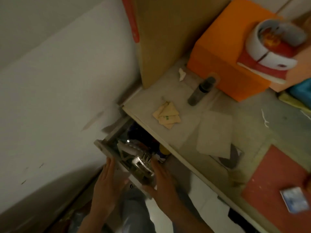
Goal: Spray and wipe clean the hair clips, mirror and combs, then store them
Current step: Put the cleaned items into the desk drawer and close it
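Observation:
A drawer point(107, 151) under the desk stands pulled out, crowded with items. Among them lie a white comb-like piece point(129, 149) and a shiny clip or mirror point(143, 163); motion blur hides details. My left hand point(107, 180) presses flat with straight fingers against the drawer's front panel. My right hand point(162, 178) rests with straight fingers on the drawer's near right corner. On the desk top lie a folded yellow cloth point(166, 117) and a dark spray bottle point(201, 90), which stands against an orange box.
An orange box point(223, 52) and a red-and-white container point(276, 46) fill the desk's back right. A tall cardboard panel point(168, 36) leans at the back. A red mat point(277, 185) with a small blue card point(294, 199) lies front right. A white wall is left.

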`<action>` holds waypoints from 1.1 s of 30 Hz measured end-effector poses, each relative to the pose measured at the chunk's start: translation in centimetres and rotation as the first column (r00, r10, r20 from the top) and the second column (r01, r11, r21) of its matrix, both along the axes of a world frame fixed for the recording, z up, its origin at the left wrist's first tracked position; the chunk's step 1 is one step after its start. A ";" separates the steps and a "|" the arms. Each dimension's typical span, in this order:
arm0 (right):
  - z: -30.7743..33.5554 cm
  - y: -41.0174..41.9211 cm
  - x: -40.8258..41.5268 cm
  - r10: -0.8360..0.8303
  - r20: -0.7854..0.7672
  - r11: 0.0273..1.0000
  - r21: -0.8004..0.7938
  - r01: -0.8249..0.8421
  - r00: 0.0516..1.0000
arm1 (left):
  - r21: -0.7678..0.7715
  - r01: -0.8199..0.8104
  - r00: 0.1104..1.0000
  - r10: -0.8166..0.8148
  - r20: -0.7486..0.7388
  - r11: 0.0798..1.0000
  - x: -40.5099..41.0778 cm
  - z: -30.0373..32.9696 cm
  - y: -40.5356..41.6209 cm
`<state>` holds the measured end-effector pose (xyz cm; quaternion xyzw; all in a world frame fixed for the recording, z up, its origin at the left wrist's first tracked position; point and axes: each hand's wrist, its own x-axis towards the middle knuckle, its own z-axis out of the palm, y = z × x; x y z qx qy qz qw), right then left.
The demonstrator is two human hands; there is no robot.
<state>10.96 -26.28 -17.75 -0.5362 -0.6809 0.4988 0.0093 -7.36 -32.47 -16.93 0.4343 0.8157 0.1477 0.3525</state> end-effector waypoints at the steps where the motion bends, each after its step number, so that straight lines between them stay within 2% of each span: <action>1: -0.1 -0.6 -0.3 -0.039 -0.002 0.999 -0.010 0.039 0.999 | 0.010 0.033 0.999 -0.033 0.004 0.999 -0.4 -0.2 -0.2; 8: -1.3 -4.9 -2.7 -0.161 0.065 0.985 0.078 0.156 0.985 | 0.052 0.280 0.958 -0.283 0.055 0.959 -3.4 -0.5 -1.3; 10: -1.6 -5.6 -3.4 -0.205 0.082 0.970 0.148 0.192 0.975 | 0.026 0.364 0.931 -0.365 0.024 0.931 -4.5 -1.0 -1.6; 14: -2.2 -6.2 -4.5 -0.338 0.064 0.909 0.282 0.307 0.939 | 0.075 0.459 0.888 -0.457 -0.047 0.885 -5.5 -1.8 -2.1; 18: -3.6 -6.7 -4.7 -0.395 0.063 0.832 0.448 0.328 0.917 | 0.116 0.481 0.875 -0.467 -0.129 0.869 -5.4 -2.7 -2.5; 21: -4.2 -6.9 -4.6 -0.397 0.058 0.799 0.514 0.314 0.916 | 0.192 0.523 0.841 -0.464 -0.279 0.831 -5.2 -2.9 -2.4; 24: -4.6 -6.8 -4.5 -0.428 0.042 0.770 0.540 0.340 0.903 | 0.140 0.535 0.838 -0.501 -0.217 0.833 -5.0 -3.7 -2.0; 29: -5.3 -4.7 -3.5 -0.487 -0.011 0.705 0.586 0.400 0.873 | 0.133 0.591 0.767 -0.503 -0.398 0.796 -5.3 -6.4 0.2; 33: -6.0 -2.7 -3.0 -0.507 -0.059 0.649 0.631 0.425 0.860 | 0.239 0.632 0.735 -0.472 -0.487 0.737 -5.1 -8.0 2.7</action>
